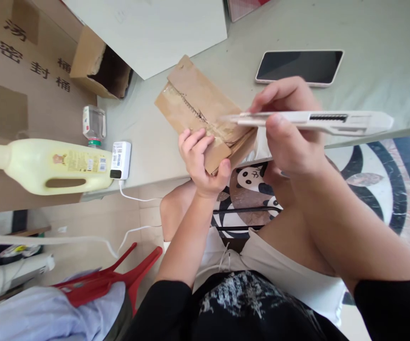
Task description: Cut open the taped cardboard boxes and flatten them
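Observation:
My left hand (203,161) grips the near end of a small brown cardboard box (194,87), thumb on one side and fingers on its upper face. A torn, ragged slit runs along that face, with strips of shiny tape around it. In my right hand (293,128) is a white box cutter (361,122), held between thumb and fingers. Its blade end points left over the box's right part and is blurred, so I cannot tell if it touches the cardboard.
A phone (299,66) lies on the table (378,57) beyond my right hand. To the left are a pale yellow jug (38,163), a white charger (120,158) with a cable, a small bottle (94,124) and an open cardboard box (87,61). A white box (162,33) stands behind.

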The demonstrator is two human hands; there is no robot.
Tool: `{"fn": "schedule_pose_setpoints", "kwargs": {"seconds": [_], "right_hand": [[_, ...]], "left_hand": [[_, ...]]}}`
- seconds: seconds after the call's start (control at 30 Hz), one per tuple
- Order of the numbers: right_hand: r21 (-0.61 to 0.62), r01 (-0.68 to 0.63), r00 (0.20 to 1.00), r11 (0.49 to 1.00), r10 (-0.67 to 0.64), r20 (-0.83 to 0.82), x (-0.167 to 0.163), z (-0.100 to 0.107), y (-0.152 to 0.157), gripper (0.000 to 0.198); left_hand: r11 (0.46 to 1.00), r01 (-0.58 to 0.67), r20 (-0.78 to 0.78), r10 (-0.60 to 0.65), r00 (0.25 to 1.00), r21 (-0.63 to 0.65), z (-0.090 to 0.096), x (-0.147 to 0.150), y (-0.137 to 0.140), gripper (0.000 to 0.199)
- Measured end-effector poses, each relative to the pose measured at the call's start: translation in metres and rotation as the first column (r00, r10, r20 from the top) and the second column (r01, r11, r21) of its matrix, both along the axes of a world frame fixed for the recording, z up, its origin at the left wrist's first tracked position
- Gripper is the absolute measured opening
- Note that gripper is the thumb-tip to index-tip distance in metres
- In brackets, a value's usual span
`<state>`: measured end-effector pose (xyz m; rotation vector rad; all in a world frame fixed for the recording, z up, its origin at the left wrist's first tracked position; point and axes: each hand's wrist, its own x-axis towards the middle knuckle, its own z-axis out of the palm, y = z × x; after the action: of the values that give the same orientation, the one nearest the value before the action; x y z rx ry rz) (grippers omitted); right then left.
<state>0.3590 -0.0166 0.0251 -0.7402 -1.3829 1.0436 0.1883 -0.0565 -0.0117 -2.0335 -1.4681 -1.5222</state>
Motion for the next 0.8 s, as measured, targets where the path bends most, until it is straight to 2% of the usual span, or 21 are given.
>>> {"fn": "schedule_pose_setpoints", "kwargs": {"seconds": [0.1, 0.17, 0.23, 0.3, 0.4, 0.63, 0.8], "right_hand": [[-0.007, -0.066, 0.996, 0.998, 0.067, 0.052, -0.0002, 0.0043, -0.0039, 0.009], [0.034, -0.033, 0.993, 0.999, 0.028, 0.116, 0.0016, 0.0066, -0.0052, 0.01], [0.051, 0.035, 0.983, 0.998, -0.044, 0.177, 0.0038, 0.0075, -0.0056, 0.018], [0.0, 0.122, 0.956, 0.993, -0.118, 0.269, 0.0055, 0.0068, -0.0053, 0.031], [-0.073, 0.205, 0.905, 0.976, -0.16, 0.395, 0.0054, 0.0038, -0.0037, 0.044], [0.044, 0.142, 0.943, 0.989, -0.148, 0.299, -0.0001, 0.0035, -0.0011, 0.04], [0.091, 0.186, 0.906, 0.978, -0.207, 0.37, -0.002, 0.0097, -0.0036, 0.032]], "left_hand": [[1.0, 0.0, -0.001, 0.0, 1.0, 0.008, -0.0027, 0.0012, 0.0004, 0.045], [1.0, 0.012, -0.001, -0.012, 1.0, 0.02, -0.0032, 0.0012, 0.0, 0.045], [1.0, 0.013, -0.009, -0.012, 1.0, 0.023, -0.0035, 0.0012, -0.0001, 0.044], [1.0, -0.003, -0.019, 0.004, 1.0, 0.026, -0.0043, 0.0012, 0.0003, 0.043], [0.998, -0.038, -0.027, 0.039, 0.999, 0.044, -0.0064, 0.001, 0.0016, 0.042], [0.995, -0.098, -0.054, 0.098, 0.994, 0.015, -0.0084, -0.0009, 0.0017, 0.049], [1.0, -0.02, -0.003, 0.02, 1.0, 0.017, -0.0088, -0.0016, 0.0017, 0.044]]}}
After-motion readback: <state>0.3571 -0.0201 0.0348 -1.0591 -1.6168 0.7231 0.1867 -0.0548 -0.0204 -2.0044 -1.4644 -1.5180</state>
